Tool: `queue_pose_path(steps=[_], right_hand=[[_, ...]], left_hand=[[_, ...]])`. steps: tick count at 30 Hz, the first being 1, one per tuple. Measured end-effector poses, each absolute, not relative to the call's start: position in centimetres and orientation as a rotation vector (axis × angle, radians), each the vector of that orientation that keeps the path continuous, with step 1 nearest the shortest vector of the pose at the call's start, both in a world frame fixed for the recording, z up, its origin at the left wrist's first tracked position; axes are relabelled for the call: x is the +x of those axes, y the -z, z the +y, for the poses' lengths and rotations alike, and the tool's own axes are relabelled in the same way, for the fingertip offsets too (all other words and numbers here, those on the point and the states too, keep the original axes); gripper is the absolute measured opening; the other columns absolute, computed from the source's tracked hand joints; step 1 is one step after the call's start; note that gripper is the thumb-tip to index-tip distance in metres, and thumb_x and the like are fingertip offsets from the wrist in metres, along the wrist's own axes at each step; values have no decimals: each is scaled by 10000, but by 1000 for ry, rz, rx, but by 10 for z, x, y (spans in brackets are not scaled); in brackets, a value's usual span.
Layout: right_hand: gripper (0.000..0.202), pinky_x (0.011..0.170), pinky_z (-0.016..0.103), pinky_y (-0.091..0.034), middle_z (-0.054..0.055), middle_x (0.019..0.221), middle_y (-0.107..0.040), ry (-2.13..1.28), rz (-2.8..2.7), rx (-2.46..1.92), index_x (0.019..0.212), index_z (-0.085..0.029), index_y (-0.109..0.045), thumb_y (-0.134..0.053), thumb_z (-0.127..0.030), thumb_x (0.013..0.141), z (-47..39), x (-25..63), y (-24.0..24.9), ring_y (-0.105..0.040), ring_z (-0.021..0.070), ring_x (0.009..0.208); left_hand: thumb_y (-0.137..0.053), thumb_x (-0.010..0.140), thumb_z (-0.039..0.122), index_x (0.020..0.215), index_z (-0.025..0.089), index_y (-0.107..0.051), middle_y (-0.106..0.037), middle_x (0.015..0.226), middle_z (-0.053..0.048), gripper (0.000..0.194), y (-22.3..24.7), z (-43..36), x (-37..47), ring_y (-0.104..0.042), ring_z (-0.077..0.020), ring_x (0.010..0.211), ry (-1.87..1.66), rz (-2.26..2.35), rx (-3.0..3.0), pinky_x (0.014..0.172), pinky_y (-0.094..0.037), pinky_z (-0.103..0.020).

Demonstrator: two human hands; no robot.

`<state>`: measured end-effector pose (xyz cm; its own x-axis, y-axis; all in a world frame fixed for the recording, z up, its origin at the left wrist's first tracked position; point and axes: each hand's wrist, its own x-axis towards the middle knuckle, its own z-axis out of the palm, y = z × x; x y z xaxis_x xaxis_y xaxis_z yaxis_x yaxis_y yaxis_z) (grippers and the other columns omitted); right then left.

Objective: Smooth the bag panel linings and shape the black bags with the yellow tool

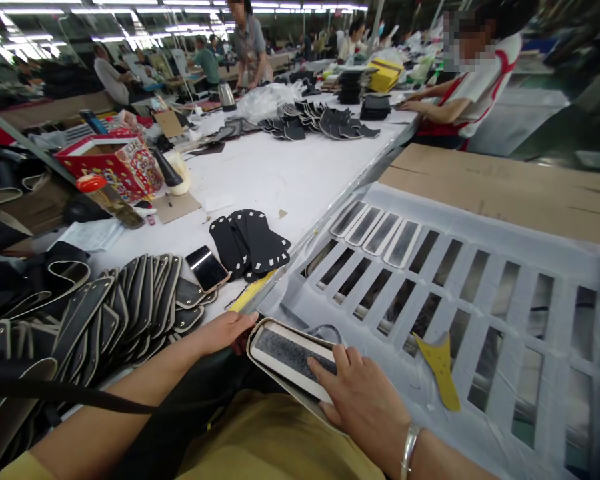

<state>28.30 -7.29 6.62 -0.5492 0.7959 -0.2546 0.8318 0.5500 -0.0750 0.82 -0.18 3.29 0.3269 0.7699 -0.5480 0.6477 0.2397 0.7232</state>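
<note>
Near my lap is a long piece with a rounded end, dark in the middle and edged in white, inside a thin tan-edged band (280,348). My left hand (230,331) pinches the band at its far left corner, thumb and fingers together. Over the right part of the piece lies my right hand (357,387), its index finger stretched onto the dark surface and its thumb at the near edge. Left of my left arm, many dark trimmed pieces (125,300) fan out on the white table (260,173). A phone (207,269) lies beside black cut pieces (253,243).
On my right stands a grey slotted tray (445,287) with several white-edged pieces (377,233) and a yellow template (439,367). Cardboard (505,187) lies behind it. A red box (113,163) and a bottle (110,200) stand at left. People work further back.
</note>
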Motion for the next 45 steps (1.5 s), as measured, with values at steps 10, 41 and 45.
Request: queue_pose_path(steps=[10, 41, 45], right_hand=[[487, 656, 396, -411, 124, 1016, -530, 304, 2573, 1371, 1228, -292, -504, -626, -310, 757, -68, 282, -65, -497, 308, 884], [362, 644, 387, -411, 114, 984, -539, 287, 2596, 1374, 1184, -293, -518, -527, -243, 825, -67, 285, -66, -518, 289, 859], [342, 644, 373, -407, 118, 1005, -538, 263, 2598, 1368, 1180, -297, -520, -511, -243, 842, -67, 286, -65, -516, 282, 866]], left_hand=[[-372, 861, 453, 594, 165, -514, -565, 529, -6, 417, -27, -30, 16, -587, -168, 548, -74, 1640, 1650, 520, -397, -236], [-442, 827, 394, 549, 165, -492, -432, 501, 37, 363, -33, -33, 31, -452, -125, 549, -223, 1802, 1775, 545, -281, -232], [-427, 834, 364, 553, 166, -506, -469, 541, 19, 352, -32, -35, 36, -466, -134, 582, -228, 1845, 1850, 574, -299, -240]])
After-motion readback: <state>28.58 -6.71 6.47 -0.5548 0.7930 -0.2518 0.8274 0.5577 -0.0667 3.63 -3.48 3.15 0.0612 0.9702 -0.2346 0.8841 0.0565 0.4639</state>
